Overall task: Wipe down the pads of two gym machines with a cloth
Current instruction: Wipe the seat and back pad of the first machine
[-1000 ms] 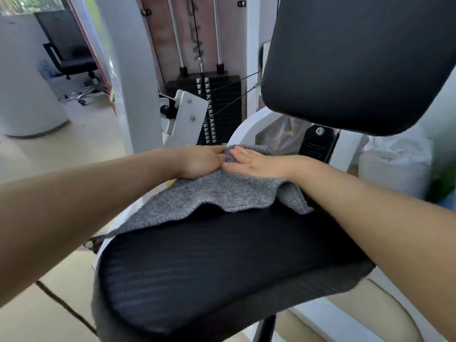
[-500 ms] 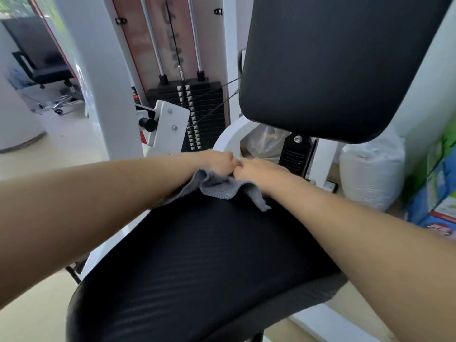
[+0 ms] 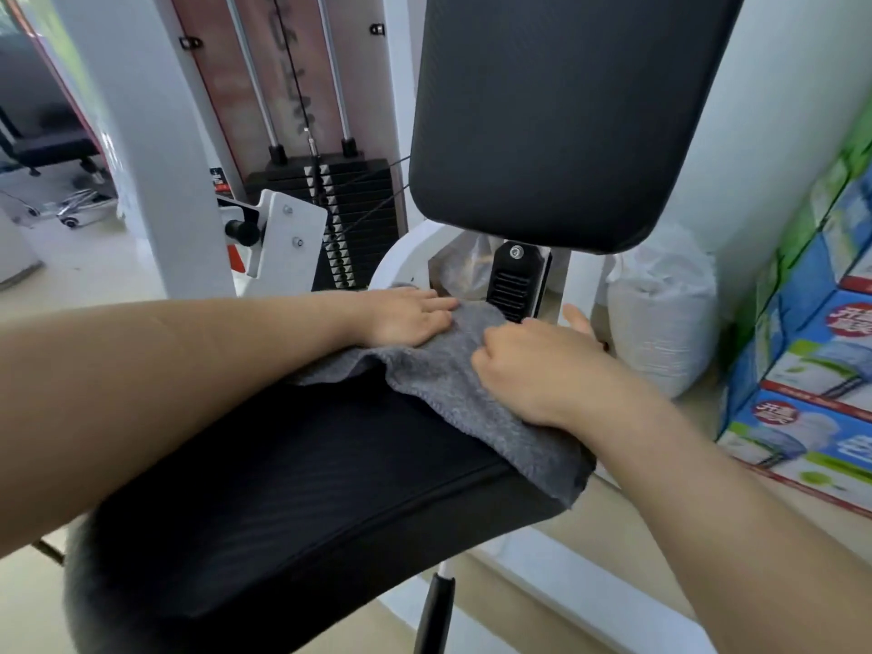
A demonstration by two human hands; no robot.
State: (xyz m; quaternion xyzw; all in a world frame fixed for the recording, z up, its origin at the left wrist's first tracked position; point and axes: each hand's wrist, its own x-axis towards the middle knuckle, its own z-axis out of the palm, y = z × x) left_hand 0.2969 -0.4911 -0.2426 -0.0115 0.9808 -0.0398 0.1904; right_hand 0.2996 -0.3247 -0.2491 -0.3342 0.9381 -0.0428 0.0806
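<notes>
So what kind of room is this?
Probably a small gym. There's a black stack of weight plates on steel rods, a black padded seat and a tall black backrest pad of an exercise machine.

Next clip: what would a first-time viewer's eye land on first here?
Two bare forearms converge at centre, the left hand flat and the right hand bunched on a grey cloth at the far end of the black seat pad. Above looms the black back pad.
</notes>
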